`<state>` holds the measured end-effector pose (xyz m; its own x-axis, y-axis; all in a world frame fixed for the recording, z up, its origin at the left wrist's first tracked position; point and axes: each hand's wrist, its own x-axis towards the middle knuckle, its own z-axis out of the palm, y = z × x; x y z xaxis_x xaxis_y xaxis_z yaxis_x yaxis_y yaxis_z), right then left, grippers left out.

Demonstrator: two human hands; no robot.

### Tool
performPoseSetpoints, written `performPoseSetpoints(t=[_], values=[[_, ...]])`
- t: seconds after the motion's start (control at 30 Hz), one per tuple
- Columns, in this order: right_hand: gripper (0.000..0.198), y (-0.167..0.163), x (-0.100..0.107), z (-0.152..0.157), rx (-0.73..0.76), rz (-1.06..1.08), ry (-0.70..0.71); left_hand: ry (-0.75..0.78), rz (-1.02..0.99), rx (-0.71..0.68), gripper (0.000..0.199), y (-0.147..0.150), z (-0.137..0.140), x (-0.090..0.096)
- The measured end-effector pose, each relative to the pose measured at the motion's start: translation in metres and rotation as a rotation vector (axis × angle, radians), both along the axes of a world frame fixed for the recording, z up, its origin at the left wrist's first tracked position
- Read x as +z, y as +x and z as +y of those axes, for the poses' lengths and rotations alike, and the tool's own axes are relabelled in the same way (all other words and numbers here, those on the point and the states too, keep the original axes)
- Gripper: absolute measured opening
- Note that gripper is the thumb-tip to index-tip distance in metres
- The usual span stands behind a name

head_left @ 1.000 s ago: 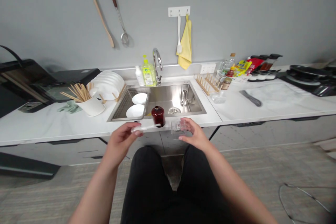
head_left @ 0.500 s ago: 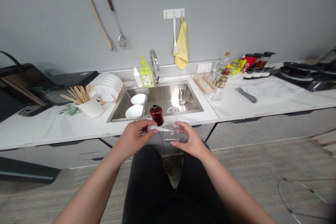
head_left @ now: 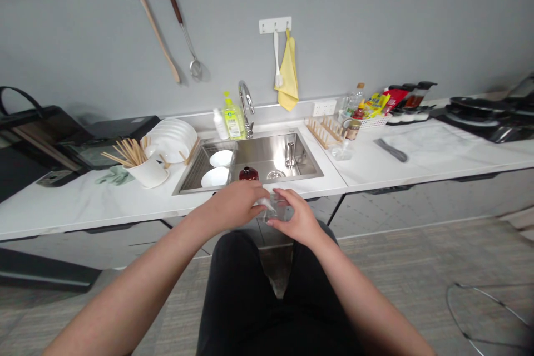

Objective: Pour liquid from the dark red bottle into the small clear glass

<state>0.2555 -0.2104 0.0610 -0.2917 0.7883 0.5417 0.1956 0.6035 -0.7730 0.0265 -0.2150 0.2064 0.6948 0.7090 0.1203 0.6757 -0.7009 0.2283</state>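
My right hand (head_left: 297, 218) grips a clear, see-through container (head_left: 279, 212) from its right side, thumb below and fingers above. My left hand (head_left: 240, 204) is closed around a slim white piece (head_left: 265, 203) that tapers towards its tip. The tip points into or against the left part of the container; I cannot tell which, and the piece's exact kind does not show. Just behind my left hand stands a dark red-brown bottle (head_left: 249, 174) with a black neck, its lower part hidden by the hand.
The steel sink (head_left: 267, 150) lies beyond the hands, with white bowls (head_left: 214, 178) in a wire basket. To the left are a chopstick holder (head_left: 148, 172) and white plates (head_left: 173, 139). A wooden rack (head_left: 323, 133) and a grey strap-like item (head_left: 391, 150) lie to the right.
My left hand has moved right and slightly up, bringing the white piece further towards the container and covering more of the bottle. The right hand keeps its hold on the container.
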Motion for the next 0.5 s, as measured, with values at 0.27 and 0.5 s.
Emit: performPoseSetpoints(t=[0.27, 0.5], values=[[0.087, 0.002, 0.001, 0.009, -0.002, 0.089, -0.027, 0.028, -0.076, -0.096, 0.049, 0.002, 0.014, 0.015], [0.086, 0.004, 0.001, 0.009, -0.012, 0.038, -0.032, 0.056, 0.075, -0.170, 0.024, 0.006, 0.017, 0.015]])
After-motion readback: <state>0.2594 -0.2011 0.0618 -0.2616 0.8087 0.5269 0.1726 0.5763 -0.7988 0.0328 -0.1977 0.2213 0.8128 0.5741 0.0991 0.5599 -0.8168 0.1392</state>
